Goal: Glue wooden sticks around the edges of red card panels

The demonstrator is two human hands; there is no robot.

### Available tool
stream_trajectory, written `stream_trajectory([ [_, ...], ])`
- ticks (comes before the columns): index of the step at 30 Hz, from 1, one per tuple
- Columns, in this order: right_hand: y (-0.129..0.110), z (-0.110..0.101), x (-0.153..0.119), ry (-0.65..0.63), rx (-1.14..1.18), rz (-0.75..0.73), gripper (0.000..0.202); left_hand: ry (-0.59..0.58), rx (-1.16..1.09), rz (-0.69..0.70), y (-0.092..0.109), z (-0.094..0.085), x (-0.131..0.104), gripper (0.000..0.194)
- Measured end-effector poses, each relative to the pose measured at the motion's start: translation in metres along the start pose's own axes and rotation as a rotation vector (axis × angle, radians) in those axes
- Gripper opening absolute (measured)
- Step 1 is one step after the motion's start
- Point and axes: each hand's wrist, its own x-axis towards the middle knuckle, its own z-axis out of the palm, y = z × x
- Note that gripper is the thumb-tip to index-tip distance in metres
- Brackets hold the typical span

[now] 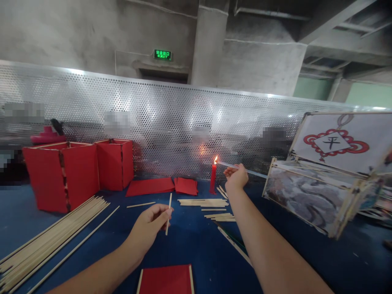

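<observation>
Between the thumb and fingers of my left hand (153, 222) is a short wooden stick (170, 200), held nearly upright above the blue table. My right hand (237, 176) grips a translucent glue stick (255, 173), its tip close to the flame of a lit red candle (213, 179). The candle stands upright near the metal panel. Closest to me lies a red panel (167, 279) with a wooden strip along its left and right sides; its near edge is cut off by the frame.
Long sticks (52, 237) lie at left before red box frames (79, 175). Red sheets (150, 186) and short sticks (202, 202) lie mid-table. Painted lantern panels (309, 196) stand at right. A perforated metal screen (165, 122) closes off the back of the table (183, 241).
</observation>
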Motion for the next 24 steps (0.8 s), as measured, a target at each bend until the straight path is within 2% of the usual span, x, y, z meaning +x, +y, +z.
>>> stream_trajectory([
  [24, 0.0002, -0.0012, 0.0007, -0.019, -0.016, -0.001, 0.033, 0.000, -0.016, -0.012, -0.0006, -0.0005, 0.0009, 0.042],
])
